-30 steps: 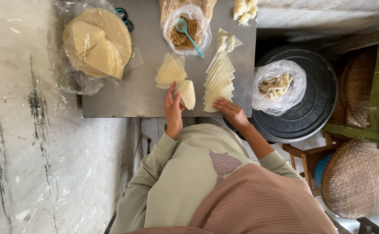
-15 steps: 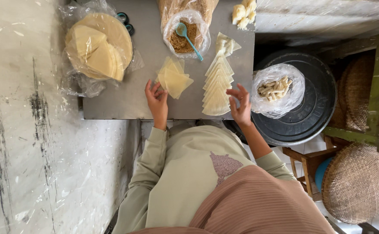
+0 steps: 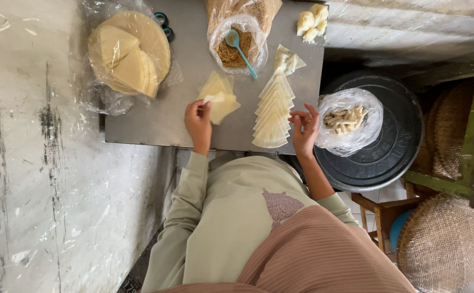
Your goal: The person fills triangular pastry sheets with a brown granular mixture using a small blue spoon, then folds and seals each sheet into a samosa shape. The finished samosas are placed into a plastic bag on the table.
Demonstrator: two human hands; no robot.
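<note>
The metal table (image 3: 161, 122) carries 1 round stack of wrapper sheets (image 3: 131, 51) in plastic, 1 small pile of triangular wrappers (image 3: 220, 95) and 1 overlapping row of triangles (image 3: 273, 111). There are 2 clear bags, 1 with brown crumbs (image 3: 236, 51) and 1 teal spoon (image 3: 239, 46), 1 with pale sticks (image 3: 348, 119). Beside them stand 1 black drum lid (image 3: 394, 146) and 2 woven baskets (image 3: 448, 244).

Pale yellow wrapper sheets (image 3: 219, 97), triangular, loosely stacked flat on the grey table (image 3: 166, 119); the top sheet's near corner is lifted and curled, left of the overlapping wrapper row (image 3: 272, 111).
</note>
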